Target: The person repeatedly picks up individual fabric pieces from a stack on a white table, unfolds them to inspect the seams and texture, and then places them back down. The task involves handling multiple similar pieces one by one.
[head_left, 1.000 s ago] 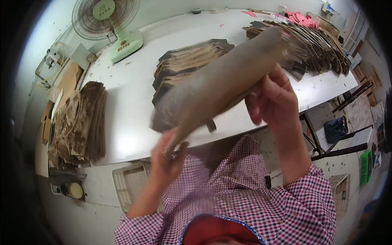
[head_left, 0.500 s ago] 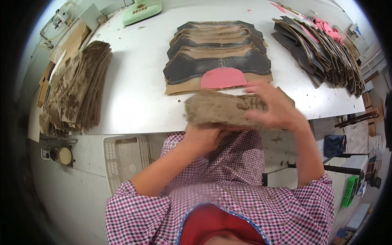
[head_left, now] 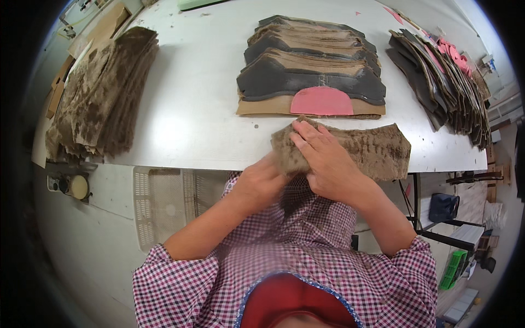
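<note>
A brown fur piece (head_left: 377, 150) lies pile side up across the table's front edge, its left part tilted up. My right hand (head_left: 328, 161) grips that left part, fingers over the fur and thumb at the near edge. My left hand (head_left: 262, 183) is closed at the piece's near left corner; its fingertips are blurred and partly hidden. Just beyond lies a stack of shaped pieces (head_left: 306, 82), dark grey and tan, in overlapping layers. A pink half-round patch (head_left: 321, 101) sits at the front of this stack.
Brown fur pieces (head_left: 101, 98) are piled on the white table (head_left: 188, 104) at the left. Dark pieces (head_left: 437, 82) lie fanned at the right, with pink scraps (head_left: 455, 54) beside them. A pale plastic crate (head_left: 143, 208) stands below the table, a green basket (head_left: 453, 269) at lower right.
The fur piece has shifted to the right in the picture. My right hand has moved from its right part to its left part, and my left hand is now at its left corner.
</note>
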Motion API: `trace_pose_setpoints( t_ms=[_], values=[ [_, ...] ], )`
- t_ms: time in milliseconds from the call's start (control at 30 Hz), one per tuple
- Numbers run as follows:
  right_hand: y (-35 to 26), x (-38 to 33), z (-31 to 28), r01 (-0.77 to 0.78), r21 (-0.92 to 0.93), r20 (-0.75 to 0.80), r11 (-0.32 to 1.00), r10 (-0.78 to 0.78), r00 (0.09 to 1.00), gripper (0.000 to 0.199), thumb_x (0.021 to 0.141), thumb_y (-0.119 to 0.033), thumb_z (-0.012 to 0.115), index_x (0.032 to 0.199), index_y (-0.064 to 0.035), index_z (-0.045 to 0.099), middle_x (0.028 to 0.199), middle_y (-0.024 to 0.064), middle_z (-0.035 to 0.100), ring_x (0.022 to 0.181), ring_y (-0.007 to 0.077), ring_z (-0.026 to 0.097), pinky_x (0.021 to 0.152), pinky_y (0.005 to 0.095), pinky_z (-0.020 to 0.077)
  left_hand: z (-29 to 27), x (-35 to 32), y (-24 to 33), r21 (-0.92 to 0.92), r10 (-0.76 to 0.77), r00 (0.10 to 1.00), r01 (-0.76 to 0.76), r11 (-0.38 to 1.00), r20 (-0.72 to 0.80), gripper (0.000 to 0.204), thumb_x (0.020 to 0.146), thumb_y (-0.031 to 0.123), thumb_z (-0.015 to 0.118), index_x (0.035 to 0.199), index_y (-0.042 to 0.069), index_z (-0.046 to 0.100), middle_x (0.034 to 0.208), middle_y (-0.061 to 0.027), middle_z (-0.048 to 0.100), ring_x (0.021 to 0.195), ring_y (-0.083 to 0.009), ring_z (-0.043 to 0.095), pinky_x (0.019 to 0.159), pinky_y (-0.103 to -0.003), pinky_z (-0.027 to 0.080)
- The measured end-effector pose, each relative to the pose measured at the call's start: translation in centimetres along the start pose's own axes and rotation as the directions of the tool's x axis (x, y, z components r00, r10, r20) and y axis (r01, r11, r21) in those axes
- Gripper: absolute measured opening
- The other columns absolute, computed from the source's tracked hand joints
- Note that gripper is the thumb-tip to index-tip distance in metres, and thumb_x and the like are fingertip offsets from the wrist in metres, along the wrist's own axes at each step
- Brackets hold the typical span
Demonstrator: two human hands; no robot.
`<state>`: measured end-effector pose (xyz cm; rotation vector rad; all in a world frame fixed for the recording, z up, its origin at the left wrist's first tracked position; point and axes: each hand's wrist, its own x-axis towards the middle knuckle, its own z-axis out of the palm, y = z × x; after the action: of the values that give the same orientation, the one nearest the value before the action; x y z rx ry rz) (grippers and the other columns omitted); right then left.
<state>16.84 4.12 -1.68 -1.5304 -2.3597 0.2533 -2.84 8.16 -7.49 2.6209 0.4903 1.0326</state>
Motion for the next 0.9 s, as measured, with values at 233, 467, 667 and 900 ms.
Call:
trace_pose_setpoints(
  t_ms=[233,467,667,900],
  values=[
    [0.3,0.1,0.5,0.035,0.005,0.059,0.999,-0.036,0.998,0.061,0.069,0.005,0.051,0.130,0.0051,0.047,0.140,0.0198,0.045,0.135,0.0343,0.036,0.115,0.0492,0.0222,0.4,-0.3,-0.7,-0.056,0.023,0.995,-0.029,0.998,-0.098,0.034,0.061,-0.004,0.065,0.094,-0.001,0.068,0.106,-0.0186,0.065,0.110,-0.0372,0.061,0.092,-0.042,0.053],
    [0.5,0.0,-0.7,-0.002,0.200,0.141,0.980,-0.027,0.990,0.065,0.067,0.008,0.051,0.132,0.0042,0.046,0.140,0.0207,0.044,0.135,0.0360,0.036,0.115,0.0511,0.0202,0.5,-0.9,-1.1,-0.090,0.020,0.994,-0.030,0.996,-0.109,0.034,0.059,-0.003,0.064,0.093,-0.003,0.067,0.102,-0.0189,0.064,0.107,-0.0396,0.061,0.087,-0.041,0.054],
    [-0.6,-0.2,0.7,0.023,0.054,0.090,0.998,-0.028,0.996,0.058,0.073,0.001,0.051,0.130,0.0064,0.046,0.140,0.0215,0.044,0.135,0.0356,0.036,0.114,0.0542,0.0180,0.0,-0.2,-0.9,-0.080,0.024,0.989,-0.036,0.996,-0.147,0.030,0.057,-0.004,0.067,0.087,-0.002,0.066,0.097,-0.0180,0.065,0.101,-0.0393,0.064,0.082,-0.042,0.056],
    [-1.3,0.2,2.9,0.047,0.034,-0.006,0.998,-0.047,0.999,0.054,0.078,-0.008,0.052,0.129,0.0080,0.047,0.142,0.0229,0.040,0.136,0.0363,0.034,0.114,0.0568,0.0161,-4.6,-1.1,-0.6,-0.238,-0.114,0.963,0.055,0.970,-0.244,0.036,0.066,-0.007,0.049,0.097,-0.002,0.066,0.103,-0.0188,0.065,0.099,-0.0305,0.064,0.084,-0.039,0.053]
  ],
)
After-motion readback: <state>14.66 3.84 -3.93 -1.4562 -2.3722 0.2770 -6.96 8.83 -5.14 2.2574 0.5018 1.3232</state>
